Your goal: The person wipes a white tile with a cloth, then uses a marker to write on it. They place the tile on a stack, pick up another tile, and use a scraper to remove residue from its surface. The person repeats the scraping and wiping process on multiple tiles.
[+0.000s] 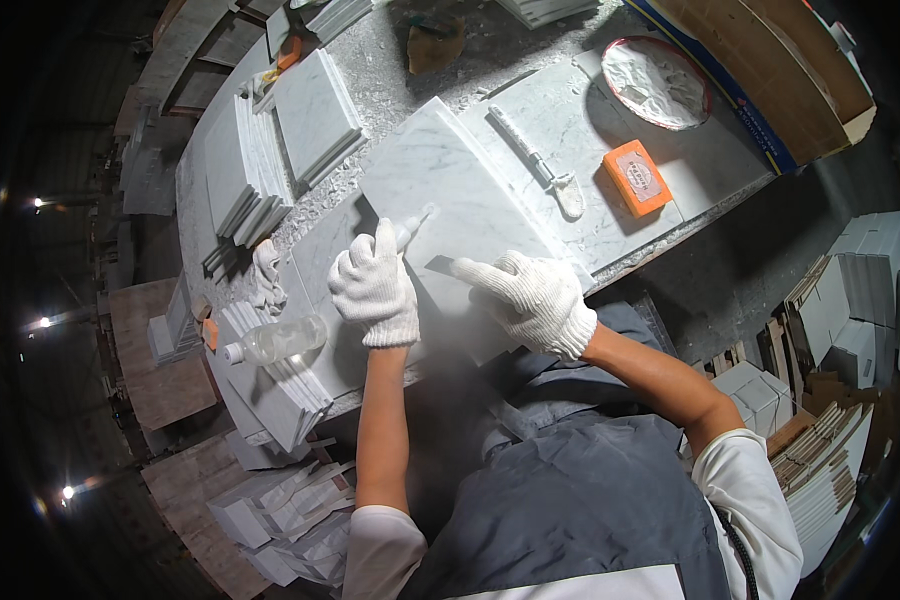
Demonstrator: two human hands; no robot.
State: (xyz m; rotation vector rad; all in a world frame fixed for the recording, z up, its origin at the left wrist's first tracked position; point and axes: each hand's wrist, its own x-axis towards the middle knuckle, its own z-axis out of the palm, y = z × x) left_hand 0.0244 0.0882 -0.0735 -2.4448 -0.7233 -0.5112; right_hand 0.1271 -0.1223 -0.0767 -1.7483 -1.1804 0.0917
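Near table's (390, 85) front edge, left hand (374, 287) closed round nozzled bottle (407, 232), right pinching grey blade (439, 264): best squeeze lightly, blade flat on slab (480, 185)

Brightly lit bench (385, 75) in a dim, wide fisheye view.
Pale light whitens the marble slab (470, 165), while the background at left sinks into near-black, broken by three glaring lamps (68, 492) with small flares. Soft shadows lie to the left of the orange box (636, 178) and darken the stone beside the left hand (374, 290). A smoky, out-of-focus smudge hangs between the forearms (386, 430); straight edges bow toward the rim, and the corners go black.
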